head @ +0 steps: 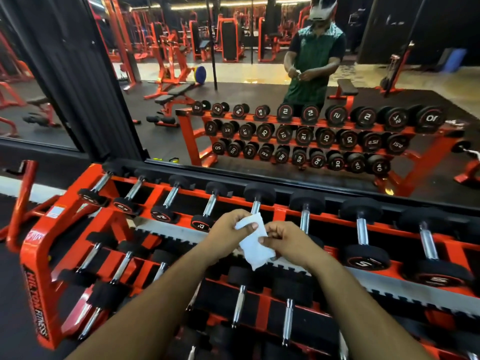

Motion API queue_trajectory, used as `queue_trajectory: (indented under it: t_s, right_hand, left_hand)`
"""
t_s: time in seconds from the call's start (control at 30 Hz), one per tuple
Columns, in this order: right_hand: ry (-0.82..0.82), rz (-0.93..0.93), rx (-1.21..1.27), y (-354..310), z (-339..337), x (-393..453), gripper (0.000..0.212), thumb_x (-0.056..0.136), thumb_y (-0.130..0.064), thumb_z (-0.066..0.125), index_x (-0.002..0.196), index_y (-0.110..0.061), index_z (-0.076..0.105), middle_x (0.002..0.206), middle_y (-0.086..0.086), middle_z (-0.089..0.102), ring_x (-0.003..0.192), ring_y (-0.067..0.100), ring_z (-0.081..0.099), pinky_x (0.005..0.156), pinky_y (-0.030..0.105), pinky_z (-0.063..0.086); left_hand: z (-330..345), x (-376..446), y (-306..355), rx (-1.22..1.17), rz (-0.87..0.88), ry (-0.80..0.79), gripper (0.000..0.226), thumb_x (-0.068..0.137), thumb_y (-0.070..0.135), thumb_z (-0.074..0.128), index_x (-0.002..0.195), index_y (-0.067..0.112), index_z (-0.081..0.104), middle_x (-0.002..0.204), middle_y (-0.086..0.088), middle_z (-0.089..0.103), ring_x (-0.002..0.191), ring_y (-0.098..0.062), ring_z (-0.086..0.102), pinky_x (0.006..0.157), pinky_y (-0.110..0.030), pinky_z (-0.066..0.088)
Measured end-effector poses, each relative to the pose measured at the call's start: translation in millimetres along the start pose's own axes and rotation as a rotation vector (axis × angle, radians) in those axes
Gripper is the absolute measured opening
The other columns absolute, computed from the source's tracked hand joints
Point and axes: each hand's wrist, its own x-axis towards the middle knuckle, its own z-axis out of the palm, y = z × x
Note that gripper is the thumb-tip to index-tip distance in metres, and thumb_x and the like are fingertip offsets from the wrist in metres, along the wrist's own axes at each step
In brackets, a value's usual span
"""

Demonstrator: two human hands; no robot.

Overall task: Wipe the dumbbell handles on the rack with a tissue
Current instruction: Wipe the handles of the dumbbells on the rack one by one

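A white folded tissue (254, 240) is held between both hands above the top tier of an orange dumbbell rack (39, 245). My left hand (228, 229) pinches its upper left edge with the thumb across it. My right hand (288, 240) grips its right side. Several black dumbbells with chrome handles lie on the rack. One chrome handle (255, 207) sits just behind the tissue, apart from it. Another handle (304, 220) lies right of my right hand. Neither hand touches a dumbbell.
A wall mirror (233, 87) rises right behind the rack and reflects the person, the rack and gym machines. The rack's lower tiers hold more dumbbells (239, 305). An orange stand (23, 193) sits at the left on the black floor.
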Motion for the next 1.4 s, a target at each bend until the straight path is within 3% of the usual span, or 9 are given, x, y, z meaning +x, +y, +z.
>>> queue_trajectory:
  t_s: [0.17, 0.33, 0.53, 0.77, 0.93, 1.07, 1.13, 1.27, 1.4]
  right_hand:
    - [0.184, 0.037, 0.274, 5, 6, 1, 0.014, 0.100, -0.011, 0.059, 0.113, -0.009, 0.066, 0.088, 0.005, 0.077, 0.073, 0.022, 0.073, 0.057, 0.032, 0.056]
    - [0.197, 0.062, 0.315, 16, 19, 8, 0.016, 0.101, -0.016, 0.057, 0.115, -0.016, 0.066, 0.101, 0.008, 0.076, 0.087, 0.030, 0.074, 0.065, 0.038, 0.058]
    - [0.190, 0.001, 0.370, 9, 27, 26, 0.024, 0.102, -0.014, 0.057, 0.124, -0.019, 0.064, 0.105, 0.012, 0.074, 0.095, 0.029, 0.074, 0.072, 0.042, 0.061]
    - [0.238, 0.009, 0.500, 0, 35, 55, 0.018, 0.098, 0.004, 0.054, 0.098, -0.004, 0.070, 0.104, 0.018, 0.073, 0.092, 0.031, 0.071, 0.068, 0.033, 0.057]
    - [0.233, 0.068, 0.364, -2, 33, 71, 0.030, 0.098, -0.005, 0.049, 0.088, -0.012, 0.076, 0.100, 0.017, 0.074, 0.095, 0.031, 0.070, 0.087, 0.045, 0.057]
    - [0.358, 0.094, 0.199, 0, 30, 81, 0.035, 0.100, -0.035, 0.055, 0.077, -0.013, 0.070, 0.093, 0.027, 0.065, 0.086, 0.034, 0.064, 0.079, 0.037, 0.053]
    - [0.398, 0.055, 0.034, 5, 28, 86, 0.031, 0.095, -0.044, 0.064, 0.084, -0.016, 0.065, 0.085, 0.016, 0.064, 0.078, 0.027, 0.060, 0.075, 0.033, 0.048]
    - [0.127, 0.092, 0.031, 12, 21, 97, 0.030, 0.094, -0.026, 0.071, 0.122, -0.028, 0.063, 0.102, 0.000, 0.074, 0.091, 0.017, 0.071, 0.079, 0.035, 0.059]
    - [-0.034, 0.163, -0.005, 27, 16, 107, 0.018, 0.098, -0.014, 0.065, 0.114, -0.017, 0.071, 0.096, 0.007, 0.075, 0.082, 0.020, 0.071, 0.071, 0.027, 0.057]
  left_hand:
    - [14, -12, -2, -0.297, -0.218, 0.086, 0.043, 0.086, 0.054, 0.071, 0.118, 0.026, 0.065, 0.110, -0.008, 0.072, 0.094, -0.018, 0.070, 0.074, -0.036, 0.058]
    - [21, -17, -18, -0.407, -0.184, 0.089, 0.018, 0.101, 0.014, 0.063, 0.118, 0.012, 0.067, 0.106, -0.018, 0.075, 0.084, -0.028, 0.069, 0.063, -0.034, 0.053]
    - [-6, 0, -24, -0.439, -0.108, 0.041, 0.022, 0.101, 0.005, 0.058, 0.120, 0.012, 0.067, 0.108, -0.021, 0.072, 0.086, -0.027, 0.067, 0.062, -0.034, 0.052]
    - [-37, 19, -30, -0.500, -0.132, -0.032, 0.038, 0.096, -0.003, 0.046, 0.094, 0.019, 0.077, 0.097, -0.014, 0.070, 0.077, -0.031, 0.055, 0.054, -0.029, 0.046]
    - [-52, 32, -35, -0.514, -0.170, -0.125, 0.035, 0.095, 0.028, 0.051, 0.098, 0.002, 0.074, 0.104, -0.011, 0.069, 0.086, -0.022, 0.062, 0.069, -0.035, 0.050]
    - [-52, 44, -47, -0.321, -0.106, -0.078, 0.006, 0.095, 0.020, 0.071, 0.097, 0.016, 0.075, 0.104, -0.011, 0.072, 0.090, -0.023, 0.068, 0.087, -0.040, 0.055]
    - [-50, 49, -54, -0.240, -0.083, -0.120, 0.015, 0.091, 0.012, 0.074, 0.101, 0.024, 0.072, 0.108, -0.009, 0.071, 0.094, -0.030, 0.070, 0.087, -0.045, 0.058]
    - [-47, 60, -64, -0.222, -0.079, -0.169, 0.029, 0.090, 0.004, 0.070, 0.109, 0.026, 0.066, 0.113, -0.007, 0.069, 0.098, -0.029, 0.071, 0.085, -0.046, 0.062]
    - [-42, 73, -85, -0.109, -0.070, -0.208, 0.046, 0.090, 0.003, 0.070, 0.125, 0.027, 0.052, 0.118, -0.001, 0.061, 0.103, -0.017, 0.066, 0.082, -0.030, 0.060]
